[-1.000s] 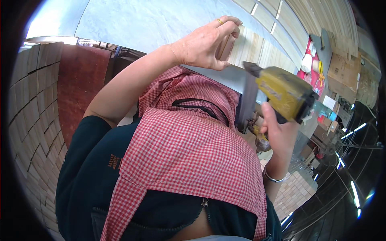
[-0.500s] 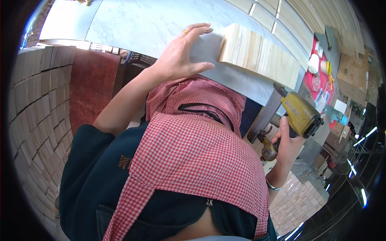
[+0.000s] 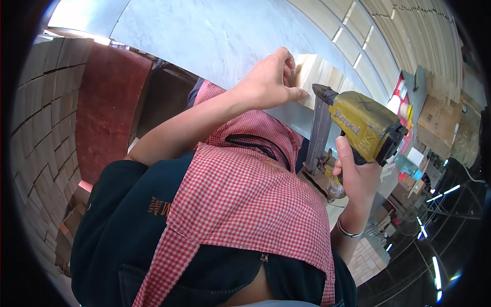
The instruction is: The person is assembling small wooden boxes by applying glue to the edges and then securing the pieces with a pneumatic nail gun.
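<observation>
Nearest is the checked apron (image 3: 245,199), and right of it the right hand (image 3: 358,176) is wrapped around the handle of a yellow nail gun (image 3: 363,125). The gun's long magazine (image 3: 318,135) crosses the bench's near edge, its nose close to the wooden block (image 3: 323,74). That block sits on the bench (image 3: 189,36), near that same edge. At its left end the left hand (image 3: 268,82) is half curled, thumb by the near corner; whether it grips, I cannot tell. Open bench top spreads leftward; pale boards (image 3: 353,20) limit room beyond.
</observation>
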A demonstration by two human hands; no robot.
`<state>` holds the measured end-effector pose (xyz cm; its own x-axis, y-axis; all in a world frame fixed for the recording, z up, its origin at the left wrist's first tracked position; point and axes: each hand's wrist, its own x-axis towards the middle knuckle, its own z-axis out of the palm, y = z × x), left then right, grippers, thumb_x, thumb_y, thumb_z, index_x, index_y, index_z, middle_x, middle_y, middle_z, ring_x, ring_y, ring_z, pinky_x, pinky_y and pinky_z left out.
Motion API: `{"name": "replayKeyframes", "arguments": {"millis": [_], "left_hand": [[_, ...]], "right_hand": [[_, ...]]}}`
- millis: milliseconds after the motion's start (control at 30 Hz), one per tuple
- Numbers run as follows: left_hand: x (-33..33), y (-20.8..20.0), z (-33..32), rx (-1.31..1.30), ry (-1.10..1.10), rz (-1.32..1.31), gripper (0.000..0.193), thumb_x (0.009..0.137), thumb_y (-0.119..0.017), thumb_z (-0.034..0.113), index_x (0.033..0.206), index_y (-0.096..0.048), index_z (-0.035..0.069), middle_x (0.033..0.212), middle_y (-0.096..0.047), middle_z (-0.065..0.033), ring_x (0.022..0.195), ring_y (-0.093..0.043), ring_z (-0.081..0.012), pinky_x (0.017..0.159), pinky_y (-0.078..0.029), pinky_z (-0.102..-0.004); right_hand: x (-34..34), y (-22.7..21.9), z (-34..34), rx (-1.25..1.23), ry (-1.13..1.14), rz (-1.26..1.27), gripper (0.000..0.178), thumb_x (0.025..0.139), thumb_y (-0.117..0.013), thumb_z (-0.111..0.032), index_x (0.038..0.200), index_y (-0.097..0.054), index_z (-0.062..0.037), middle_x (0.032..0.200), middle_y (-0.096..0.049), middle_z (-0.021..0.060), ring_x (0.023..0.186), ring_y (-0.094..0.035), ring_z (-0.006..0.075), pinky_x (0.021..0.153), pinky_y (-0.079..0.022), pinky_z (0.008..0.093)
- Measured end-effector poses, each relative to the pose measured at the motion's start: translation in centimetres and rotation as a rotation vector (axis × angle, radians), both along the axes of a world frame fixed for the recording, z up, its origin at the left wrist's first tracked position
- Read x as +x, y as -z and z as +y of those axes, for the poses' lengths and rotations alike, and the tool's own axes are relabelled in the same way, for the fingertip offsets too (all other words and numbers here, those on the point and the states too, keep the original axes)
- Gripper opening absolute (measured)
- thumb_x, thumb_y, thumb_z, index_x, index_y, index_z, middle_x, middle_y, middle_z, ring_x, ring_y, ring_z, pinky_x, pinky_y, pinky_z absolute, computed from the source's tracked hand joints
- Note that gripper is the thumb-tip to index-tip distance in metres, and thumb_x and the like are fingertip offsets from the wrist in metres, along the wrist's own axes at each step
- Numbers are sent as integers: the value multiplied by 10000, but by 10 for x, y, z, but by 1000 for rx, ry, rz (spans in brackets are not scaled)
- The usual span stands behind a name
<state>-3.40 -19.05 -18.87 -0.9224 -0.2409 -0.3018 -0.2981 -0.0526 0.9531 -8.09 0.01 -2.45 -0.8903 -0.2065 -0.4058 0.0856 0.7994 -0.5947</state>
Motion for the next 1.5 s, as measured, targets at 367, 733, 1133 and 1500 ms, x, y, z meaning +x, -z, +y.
{"name": "replayKeyframes", "arguments": {"millis": [367,733,1133,1500], "left_hand": [[1,0,4,73,-29,14,458,797,-855,108,1040,-481,5,844,-569,-96,733,-616,-183,648,-547,-289],[4,2,4,87,-34,26,446,801,-859,119,990,-464,32,789,-558,-70,681,-600,-178,601,-534,-282],[5,3,0,133,4,-39,458,801,-859,158,989,-463,26,777,-574,-82,652,-602,-193,581,-521,-295],[4,1,1,148,21,-74,440,806,-841,144,989,-460,24,773,-587,-96,637,-608,-214,582,-528,-321]], "right_hand": [[-6,-3,-17,75,-9,-17,376,888,-777,-162,1169,-605,19,760,-659,29,468,-514,75,411,-420,198],[-11,-8,-24,140,9,-70,383,889,-782,-167,1178,-609,16,743,-660,25,470,-511,76,415,-421,196],[-50,-9,-40,107,4,20,310,881,-791,-169,1074,-636,17,662,-621,34,439,-513,93,413,-425,218],[-58,-7,-40,137,35,-80,363,869,-801,-166,1125,-620,19,748,-654,51,457,-524,91,406,-444,220]]}}
